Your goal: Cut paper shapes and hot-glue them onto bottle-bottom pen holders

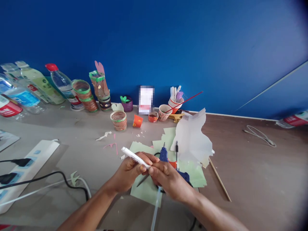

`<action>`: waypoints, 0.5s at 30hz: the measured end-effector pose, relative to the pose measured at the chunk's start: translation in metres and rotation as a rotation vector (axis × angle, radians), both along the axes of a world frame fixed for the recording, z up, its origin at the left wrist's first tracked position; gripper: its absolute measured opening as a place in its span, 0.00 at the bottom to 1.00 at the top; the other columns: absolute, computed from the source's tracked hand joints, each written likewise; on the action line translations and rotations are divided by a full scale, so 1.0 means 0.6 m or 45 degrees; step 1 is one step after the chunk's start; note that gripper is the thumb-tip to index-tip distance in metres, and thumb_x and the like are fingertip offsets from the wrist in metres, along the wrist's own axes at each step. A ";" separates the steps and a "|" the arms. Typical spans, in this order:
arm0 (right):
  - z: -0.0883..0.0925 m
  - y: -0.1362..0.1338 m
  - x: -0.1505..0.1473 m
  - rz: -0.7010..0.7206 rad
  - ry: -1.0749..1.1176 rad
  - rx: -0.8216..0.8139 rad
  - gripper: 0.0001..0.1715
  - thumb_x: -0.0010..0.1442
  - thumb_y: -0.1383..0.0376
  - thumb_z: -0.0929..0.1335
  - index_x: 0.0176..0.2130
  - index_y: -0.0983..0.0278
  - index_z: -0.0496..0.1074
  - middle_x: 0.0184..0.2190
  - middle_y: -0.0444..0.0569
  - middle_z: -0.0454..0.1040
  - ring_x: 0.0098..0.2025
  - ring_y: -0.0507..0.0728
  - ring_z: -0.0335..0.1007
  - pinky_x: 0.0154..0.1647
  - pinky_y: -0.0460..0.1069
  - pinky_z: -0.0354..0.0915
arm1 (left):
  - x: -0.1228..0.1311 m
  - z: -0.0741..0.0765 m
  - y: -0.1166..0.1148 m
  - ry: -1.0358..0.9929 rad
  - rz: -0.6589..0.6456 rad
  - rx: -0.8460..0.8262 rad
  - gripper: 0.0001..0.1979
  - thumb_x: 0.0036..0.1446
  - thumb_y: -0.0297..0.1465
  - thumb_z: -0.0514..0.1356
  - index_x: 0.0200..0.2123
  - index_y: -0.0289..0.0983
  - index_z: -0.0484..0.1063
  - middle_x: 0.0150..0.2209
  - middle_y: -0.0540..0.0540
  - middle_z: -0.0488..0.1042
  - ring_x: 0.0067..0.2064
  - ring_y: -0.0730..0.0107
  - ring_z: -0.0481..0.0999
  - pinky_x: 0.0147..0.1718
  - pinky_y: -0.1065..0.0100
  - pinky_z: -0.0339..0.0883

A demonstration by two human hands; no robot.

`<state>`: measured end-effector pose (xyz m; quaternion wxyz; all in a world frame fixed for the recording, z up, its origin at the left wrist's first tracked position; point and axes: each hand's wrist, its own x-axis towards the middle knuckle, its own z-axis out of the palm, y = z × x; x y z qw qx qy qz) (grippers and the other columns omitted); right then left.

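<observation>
A white marker pen [134, 156] lies slantwise in my left hand [128, 171], its rounded end pointing up and left. My right hand [165, 175] pinches the pen's lower right end, and its fingers touch those of my left hand. Under both hands are pale green paper sheets [141, 194]. A blue glue gun [164, 154] with a clear glue stick [156, 208] is partly hidden by my right hand. Beside the gun stands out a black pen [177, 155]. Dark pointed blades [143, 180] show below my left hand.
A crumpled white sheet [192, 138] and a wooden stick [220, 179] lie to the right. Decorated cups [118, 120], a cup of markers [176, 103] and bottles [62, 83] line the blue wall. A power strip [29, 170] with cables is at left.
</observation>
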<state>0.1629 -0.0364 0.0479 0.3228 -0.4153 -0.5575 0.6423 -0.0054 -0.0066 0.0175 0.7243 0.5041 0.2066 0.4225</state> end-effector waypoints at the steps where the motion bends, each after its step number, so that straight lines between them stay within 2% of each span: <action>1: -0.003 0.000 0.000 0.003 0.040 0.010 0.32 0.61 0.43 0.62 0.19 0.63 0.56 0.16 0.36 0.50 0.19 0.46 0.42 0.19 0.46 0.42 | -0.001 0.000 0.000 0.007 -0.004 0.003 0.09 0.57 0.36 0.62 0.37 0.37 0.76 0.41 0.42 0.76 0.30 0.77 0.68 0.31 0.72 0.62; 3: -0.010 -0.001 0.000 0.053 0.200 -0.067 0.30 0.61 0.44 0.63 0.21 0.64 0.61 0.15 0.35 0.50 0.18 0.45 0.41 0.19 0.45 0.42 | -0.006 0.000 0.002 0.020 -0.073 0.029 0.09 0.59 0.36 0.61 0.37 0.36 0.76 0.41 0.42 0.76 0.29 0.78 0.68 0.34 0.69 0.64; 6: -0.018 -0.005 0.001 0.151 0.477 -0.343 0.26 0.59 0.46 0.67 0.32 0.67 0.69 0.15 0.36 0.57 0.16 0.45 0.47 0.18 0.44 0.47 | -0.014 0.001 0.005 0.012 -0.230 0.057 0.11 0.60 0.37 0.59 0.39 0.37 0.75 0.34 0.44 0.76 0.28 0.74 0.71 0.40 0.62 0.67; 8: -0.020 -0.007 -0.001 0.158 0.594 -0.503 0.24 0.56 0.49 0.70 0.35 0.67 0.68 0.19 0.40 0.65 0.17 0.46 0.56 0.19 0.44 0.52 | -0.016 0.001 0.008 -0.001 -0.293 0.040 0.11 0.61 0.38 0.58 0.39 0.37 0.75 0.33 0.44 0.76 0.32 0.69 0.75 0.44 0.58 0.67; 10: -0.021 -0.007 -0.005 0.126 0.668 -0.621 0.22 0.54 0.51 0.72 0.34 0.65 0.66 0.21 0.42 0.68 0.18 0.46 0.58 0.18 0.43 0.52 | -0.015 -0.003 0.009 -0.017 -0.303 0.022 0.11 0.61 0.39 0.57 0.39 0.37 0.74 0.37 0.42 0.76 0.40 0.64 0.76 0.48 0.56 0.65; 12: -0.022 -0.006 -0.008 0.075 0.725 -0.695 0.21 0.53 0.54 0.73 0.33 0.63 0.62 0.18 0.37 0.63 0.16 0.44 0.52 0.17 0.41 0.46 | -0.013 -0.008 0.010 -0.031 -0.275 0.029 0.11 0.61 0.38 0.57 0.39 0.37 0.74 0.42 0.40 0.76 0.45 0.62 0.74 0.50 0.56 0.63; 15: -0.023 -0.005 -0.011 0.005 0.736 -0.677 0.23 0.53 0.53 0.73 0.31 0.62 0.59 0.16 0.32 0.54 0.17 0.43 0.41 0.17 0.41 0.39 | -0.010 -0.013 0.008 -0.034 -0.212 0.041 0.10 0.62 0.37 0.57 0.40 0.38 0.74 0.43 0.41 0.76 0.36 0.69 0.74 0.44 0.61 0.64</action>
